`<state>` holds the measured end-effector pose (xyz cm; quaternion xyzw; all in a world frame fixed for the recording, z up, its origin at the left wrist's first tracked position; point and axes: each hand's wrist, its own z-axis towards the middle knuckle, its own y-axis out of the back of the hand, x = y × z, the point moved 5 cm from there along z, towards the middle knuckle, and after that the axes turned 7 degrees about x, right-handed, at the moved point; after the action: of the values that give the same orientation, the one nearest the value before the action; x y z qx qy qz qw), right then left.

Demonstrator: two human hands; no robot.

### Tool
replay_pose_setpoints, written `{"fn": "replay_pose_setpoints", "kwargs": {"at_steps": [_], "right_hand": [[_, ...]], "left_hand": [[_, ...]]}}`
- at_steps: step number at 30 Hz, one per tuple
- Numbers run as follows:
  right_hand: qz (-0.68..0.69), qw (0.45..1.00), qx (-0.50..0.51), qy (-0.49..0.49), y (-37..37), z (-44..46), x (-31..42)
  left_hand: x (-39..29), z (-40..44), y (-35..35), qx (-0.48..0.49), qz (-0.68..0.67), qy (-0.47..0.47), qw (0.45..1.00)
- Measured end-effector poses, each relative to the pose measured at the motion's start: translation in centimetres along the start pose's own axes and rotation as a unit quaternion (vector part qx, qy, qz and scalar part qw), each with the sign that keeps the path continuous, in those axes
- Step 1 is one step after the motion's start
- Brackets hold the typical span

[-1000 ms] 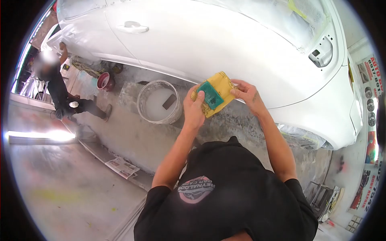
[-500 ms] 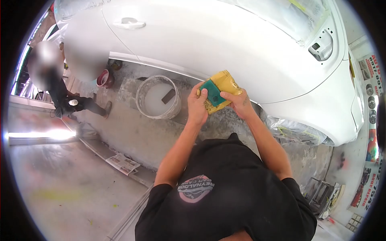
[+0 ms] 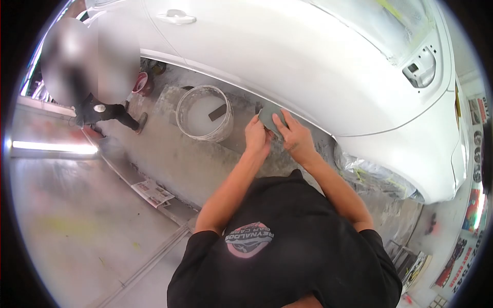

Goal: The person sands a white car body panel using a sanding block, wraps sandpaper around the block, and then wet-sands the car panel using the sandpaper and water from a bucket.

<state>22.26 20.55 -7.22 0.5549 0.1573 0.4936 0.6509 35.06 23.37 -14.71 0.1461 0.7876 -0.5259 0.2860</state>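
Note:
A grey-green sheet of sandpaper (image 3: 271, 119) is folded between my two hands, in front of the lower edge of the white car door (image 3: 287, 66). My left hand (image 3: 258, 137) grips its left side, fingers curled at its edge. From the right, my right hand (image 3: 297, 137) presses on its face with the fingers. The green pad seen earlier is hidden now. To the left of my hands stands a clear bucket (image 3: 229, 123) of cloudy liquid, with a dark flat block (image 3: 217, 112) in it.
At the left, a co-worker in dark clothes (image 3: 110, 110) stands near the car. A red bucket (image 3: 143, 83) is on the floor by the sill. Plastic film (image 3: 367, 172) covers the wheel area at right. Newspaper (image 3: 152, 192) lies on a low ledge.
The sheet has turned from its yellow side to its grey-green side, and it now covers the green pad. My right hand has shifted onto the sheet's face. The view has shifted slightly.

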Motion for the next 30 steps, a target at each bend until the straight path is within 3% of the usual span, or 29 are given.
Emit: {"fn": "replay_pose_setpoints", "kwargs": {"at_steps": [4, 9, 15, 18, 21, 22, 24, 26, 28, 30], "right_hand": [[-0.044, 0.998, 0.054, -0.002, -1.2, -0.2, -1.6], [-0.083, 0.988, 0.072, 0.109, -3.6, -0.8, -0.8], [-0.028, 0.977, 0.133, 0.163, -5.7, 0.8, 0.4], [0.038, 0.961, 0.186, 0.200, -4.4, 3.9, 1.5], [0.002, 0.963, 0.218, 0.161, -0.1, 9.7, 0.0], [-0.020, 0.974, 0.210, 0.079, 0.1, 11.7, -2.8], [-0.112, 0.973, 0.195, 0.046, 3.0, 16.6, -5.2], [-0.252, 0.944, 0.161, 0.137, 8.4, 22.9, -4.5], [-0.339, 0.907, 0.141, 0.207, 10.8, 27.4, -5.5], [-0.391, 0.869, 0.188, 0.238, 11.0, 30.2, -6.2]], "left_hand": [[0.6, -1.7, -2.0, -0.013, -0.141, 0.071, 0.987], [4.7, 0.0, 2.4, -0.040, -0.010, 0.021, 0.999], [3.0, -0.2, 6.0, -0.170, -0.118, 0.033, 0.978], [-2.1, 1.7, 8.7, -0.118, -0.056, -0.029, 0.991], [-9.1, 4.6, 14.0, -0.198, 0.116, -0.111, 0.967], [-11.1, 5.8, 16.8, -0.234, 0.153, -0.121, 0.952], [-11.5, 10.5, 28.1, -0.333, 0.266, -0.087, 0.900], [-12.9, 13.1, 33.5, -0.338, 0.329, -0.024, 0.882], [-12.9, 14.6, 36.6, -0.385, 0.290, 0.098, 0.871], [-9.8, 18.5, 46.4, -0.369, 0.555, 0.091, 0.740]]}}
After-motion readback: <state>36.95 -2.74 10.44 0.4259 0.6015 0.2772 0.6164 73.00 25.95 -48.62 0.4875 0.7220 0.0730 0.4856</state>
